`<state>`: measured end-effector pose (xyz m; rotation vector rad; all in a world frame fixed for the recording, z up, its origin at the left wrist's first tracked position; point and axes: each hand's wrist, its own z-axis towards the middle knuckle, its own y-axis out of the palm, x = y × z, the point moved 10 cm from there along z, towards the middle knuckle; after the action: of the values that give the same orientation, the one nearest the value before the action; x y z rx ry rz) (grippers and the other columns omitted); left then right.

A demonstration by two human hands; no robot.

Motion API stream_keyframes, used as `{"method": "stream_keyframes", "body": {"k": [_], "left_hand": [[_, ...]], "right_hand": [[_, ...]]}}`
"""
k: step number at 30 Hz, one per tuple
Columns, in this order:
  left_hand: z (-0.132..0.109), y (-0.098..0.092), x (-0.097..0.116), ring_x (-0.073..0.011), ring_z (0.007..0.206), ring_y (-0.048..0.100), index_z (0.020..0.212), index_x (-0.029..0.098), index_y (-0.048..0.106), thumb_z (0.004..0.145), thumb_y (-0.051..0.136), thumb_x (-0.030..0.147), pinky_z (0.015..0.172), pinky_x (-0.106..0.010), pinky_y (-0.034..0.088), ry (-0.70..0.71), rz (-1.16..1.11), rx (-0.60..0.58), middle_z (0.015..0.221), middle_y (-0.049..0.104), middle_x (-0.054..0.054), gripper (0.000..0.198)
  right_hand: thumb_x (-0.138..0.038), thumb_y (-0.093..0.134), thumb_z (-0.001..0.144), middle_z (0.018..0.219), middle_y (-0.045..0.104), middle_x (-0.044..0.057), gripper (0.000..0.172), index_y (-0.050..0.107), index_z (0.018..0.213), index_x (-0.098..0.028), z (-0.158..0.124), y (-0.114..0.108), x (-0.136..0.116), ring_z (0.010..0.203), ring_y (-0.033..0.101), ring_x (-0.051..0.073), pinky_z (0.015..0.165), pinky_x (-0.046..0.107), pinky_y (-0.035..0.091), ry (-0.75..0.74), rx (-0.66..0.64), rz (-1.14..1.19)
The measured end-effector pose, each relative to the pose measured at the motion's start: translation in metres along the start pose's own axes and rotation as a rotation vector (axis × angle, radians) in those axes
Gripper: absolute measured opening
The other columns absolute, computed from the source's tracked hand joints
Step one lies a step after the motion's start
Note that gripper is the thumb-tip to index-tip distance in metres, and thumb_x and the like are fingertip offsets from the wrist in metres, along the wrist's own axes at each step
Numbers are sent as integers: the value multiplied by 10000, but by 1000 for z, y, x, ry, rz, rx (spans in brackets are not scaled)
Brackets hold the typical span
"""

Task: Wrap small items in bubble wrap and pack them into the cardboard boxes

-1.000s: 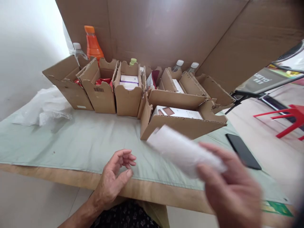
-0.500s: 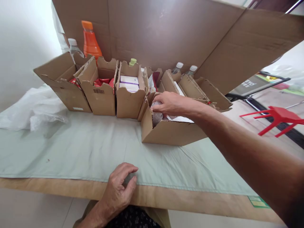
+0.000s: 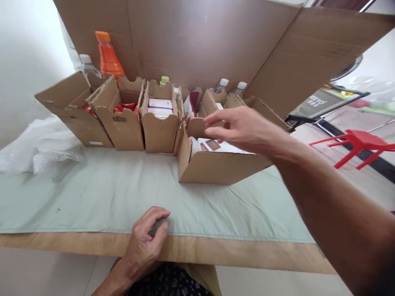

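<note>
Over the front cardboard box (image 3: 210, 170) hovers my right hand (image 3: 237, 128), its fingers loosely bent and apart with nothing between them. Inside that box, a clump of clear plastic wrap (image 3: 194, 148) sits at the left end. Beside it lies a white carton (image 3: 231, 148) with brownish panels; my hand and forearm hide part of the box's far side. My left hand (image 3: 148, 232) rests at the table's front edge, fingers curled and the thumb a little apart from them. The dark gap inside its curl looks like shadow, and no object shows there.
Several open cardboard boxes (image 3: 128, 131) stand in a row, with red packets and white-purple cartons (image 3: 159, 107) inside. Behind them are an orange bottle (image 3: 110, 59) and clear bottles under a large cardboard panel (image 3: 197, 45). Crumpled plastic wrap (image 3: 40, 144) lies left; a red stool (image 3: 364, 146) stands right.
My right hand has let go of the plastic wrap and lifted out of the front box. My left hand stays at the table edge, its thumb and fingertips nearer together. The view has shifted slightly.
</note>
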<state>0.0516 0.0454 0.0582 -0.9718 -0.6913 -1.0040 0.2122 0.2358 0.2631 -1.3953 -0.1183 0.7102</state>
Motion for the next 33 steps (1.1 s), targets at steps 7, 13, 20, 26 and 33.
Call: {"method": "stream_keyframes", "body": {"k": [7, 13, 20, 26, 33], "left_hand": [[23, -6, -13, -253, 1148, 709, 1464, 320, 558, 971, 627, 338, 966, -433, 617, -256, 55, 21, 1406, 651, -89, 498], [90, 44, -5, -398, 1555, 364, 1661, 343, 220, 842, 708, 395, 1149, -636, 473, -272, -52, -82, 1755, 219, -127, 954], [93, 85, 23, -312, 1333, 609, 1560, 247, 391, 837, 672, 309, 1133, -550, 517, -215, -185, -97, 1438, 619, -121, 778], [-8, 71, 42, -311, 1293, 642, 1417, 247, 567, 914, 654, 286, 1148, -524, 526, -211, -80, -144, 1386, 659, -124, 513], [18, -31, 27, -304, 1341, 602, 1495, 286, 494, 897, 742, 369, 1135, -494, 552, -268, 32, 180, 1492, 579, -95, 652]], "right_hand": [[-372, 730, 870, 928, 785, 45, 163, 783, 940, -234, -185, -64, 127, 775, 718, 187, 742, 363, 556, 370, 818, 329], [-534, 789, 734, 1362, 682, 145, 677, 612, 1309, -225, -171, 59, 179, 1205, 664, 334, 867, 455, 586, 446, 484, 644], [-638, 762, 756, 1214, 758, 140, 663, 638, 1244, -207, -189, 70, 160, 1069, 699, 346, 901, 497, 579, 475, 434, 641], [-619, 776, 812, 1239, 759, 131, 570, 684, 1249, -265, -286, 61, 133, 1187, 685, 385, 1022, 541, 546, 532, 556, 551], [-497, 790, 804, 1339, 721, 110, 594, 631, 1317, -242, -164, 71, 57, 1223, 666, 322, 1051, 484, 549, 196, 395, 825]]}}
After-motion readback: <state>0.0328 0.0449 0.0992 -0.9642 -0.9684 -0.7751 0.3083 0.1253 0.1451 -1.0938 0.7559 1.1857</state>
